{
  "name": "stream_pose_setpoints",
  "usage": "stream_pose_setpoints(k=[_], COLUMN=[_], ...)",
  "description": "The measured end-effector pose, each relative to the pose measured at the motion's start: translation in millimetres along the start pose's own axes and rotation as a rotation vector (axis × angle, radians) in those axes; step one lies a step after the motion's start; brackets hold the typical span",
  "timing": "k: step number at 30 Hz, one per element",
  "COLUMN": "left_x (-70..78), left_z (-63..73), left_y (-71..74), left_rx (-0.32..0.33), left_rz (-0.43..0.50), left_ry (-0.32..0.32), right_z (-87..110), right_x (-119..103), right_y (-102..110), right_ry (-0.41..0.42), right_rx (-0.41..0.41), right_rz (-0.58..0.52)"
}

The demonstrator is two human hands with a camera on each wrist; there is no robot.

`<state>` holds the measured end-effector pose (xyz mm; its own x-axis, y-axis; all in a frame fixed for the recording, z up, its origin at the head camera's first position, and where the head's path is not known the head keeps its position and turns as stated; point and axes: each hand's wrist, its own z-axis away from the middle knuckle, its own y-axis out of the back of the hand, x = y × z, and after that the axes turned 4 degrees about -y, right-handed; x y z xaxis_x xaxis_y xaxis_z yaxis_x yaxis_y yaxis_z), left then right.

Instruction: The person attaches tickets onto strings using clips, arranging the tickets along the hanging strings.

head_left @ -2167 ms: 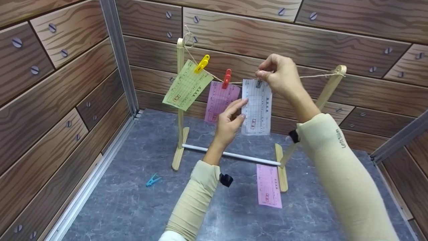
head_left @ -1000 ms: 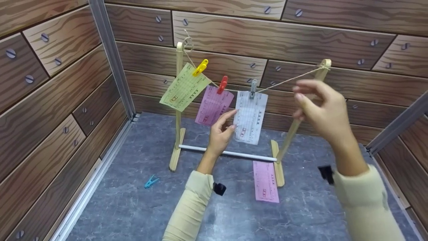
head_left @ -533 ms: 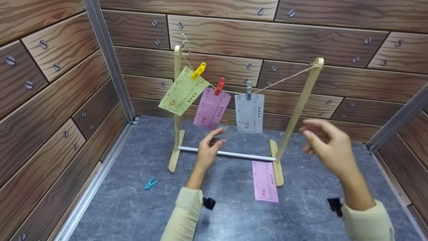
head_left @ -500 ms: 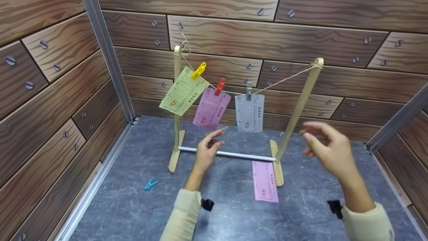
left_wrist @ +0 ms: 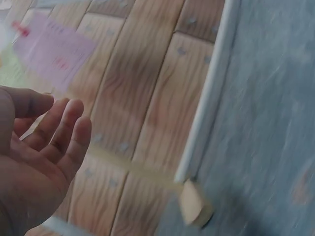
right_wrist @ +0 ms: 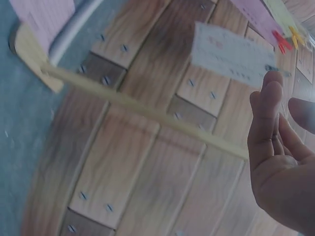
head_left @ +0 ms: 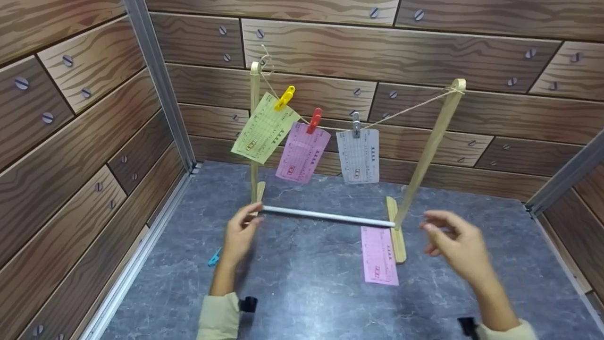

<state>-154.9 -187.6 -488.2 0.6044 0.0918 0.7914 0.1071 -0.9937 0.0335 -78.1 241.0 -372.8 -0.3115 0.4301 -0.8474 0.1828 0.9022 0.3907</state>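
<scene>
My left hand (head_left: 239,240) hovers near the left foot of the wooden stand, fingers loosely bent with nothing in them. Just beside its wrist a blue clothespin (head_left: 214,257) lies on the table, partly covered. My right hand (head_left: 460,245) hangs right of the stand, fingers relaxed and holding nothing. On the string hang a green slip (head_left: 265,128) under a yellow clothespin (head_left: 285,98), a pink slip (head_left: 303,153) under a red clothespin (head_left: 314,121) and a white slip (head_left: 358,158) under a grey clothespin (head_left: 356,125). Another pink slip (head_left: 379,257) lies flat on the table.
The stand has a left post (head_left: 255,94), a right post (head_left: 432,146) and a white crossbar (head_left: 325,216) low between them. The string (head_left: 410,109) sags from post to post. Wood-patterned walls enclose the grey marbled table (head_left: 306,293) at the back and sides.
My right hand has let go of the grey clothespin and dropped to the right. My left hand has left the white slip and moved down and left toward the blue clothespin.
</scene>
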Motion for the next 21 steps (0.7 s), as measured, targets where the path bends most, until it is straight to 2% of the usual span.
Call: stream_pose_setpoints(k=[3, 6, 9, 12, 17, 19, 21], left_x=[7.9, 16.7, 22.8, 26.4, 28.2, 29.1, 30.6], left_z=[2.1, 1.9, 2.1, 1.3, 3.5, 5.6, 7.6], left_y=[17.2, 28.5, 40.9, 49.3, 60.7, 65.6, 70.6], left_rx=[0.044, 0.071, 0.082, 0.091, 0.098, 0.102, 0.12], left_rz=[0.015, 0.026, 0.003, -0.006, 0.004, 0.01, 0.033], left_ry=[-0.01, -0.016, -0.029, -0.044, -0.032, -0.034, -0.05], right_z=[3.0, 4.8, 2.0, -0.4, -11.9, -17.8, -22.5], right_x=[8.4, 15.7, 21.4, 25.7, 30.2, 30.1, 29.2], right_y=[-31.2, -70.3, -124.8, -190.9, -302.1, -336.9, -364.4], right_ry=[-0.043, -0.051, -0.066, -0.085, -0.014, -0.011, -0.056], right_rx=[-0.062, -0.164, -0.303, -0.433, -0.616, -0.674, -0.735], right_rz=[-0.05, -0.109, -0.197, -0.254, -0.143, -0.072, -0.037])
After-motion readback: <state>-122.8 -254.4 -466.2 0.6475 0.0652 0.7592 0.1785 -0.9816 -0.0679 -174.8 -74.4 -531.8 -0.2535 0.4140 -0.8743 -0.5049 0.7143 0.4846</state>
